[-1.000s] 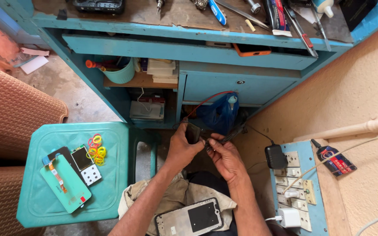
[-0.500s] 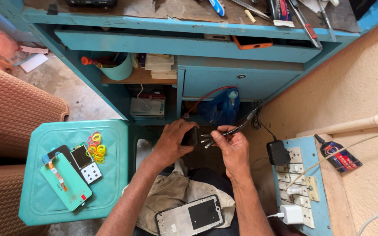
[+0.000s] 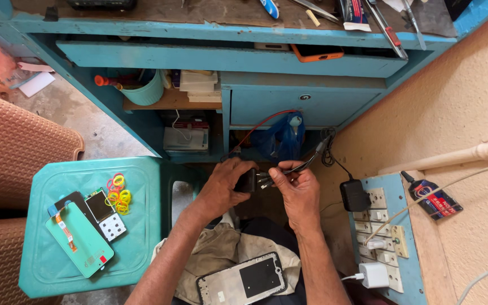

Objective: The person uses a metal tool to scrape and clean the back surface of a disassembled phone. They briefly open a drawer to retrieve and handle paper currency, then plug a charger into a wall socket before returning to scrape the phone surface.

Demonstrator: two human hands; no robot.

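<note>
Bright, even daylight, soft shadows under the desk [image 3: 227, 42], sharp focus, wide-angle edge bending.

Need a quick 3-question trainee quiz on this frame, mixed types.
1. True or false: the phone frame lies on the teal stool.
2. Which hand pinches the black multi-plug cable? A) left hand B) right hand C) neither
3. Fill in: the coloured rubber bands lie on the ____.

Key
1. False; it rests on the cloth on the person's lap.
2. B; the right hand has the cable in its grip, while the left hand holds a small black device.
3. Teal stool.
</note>
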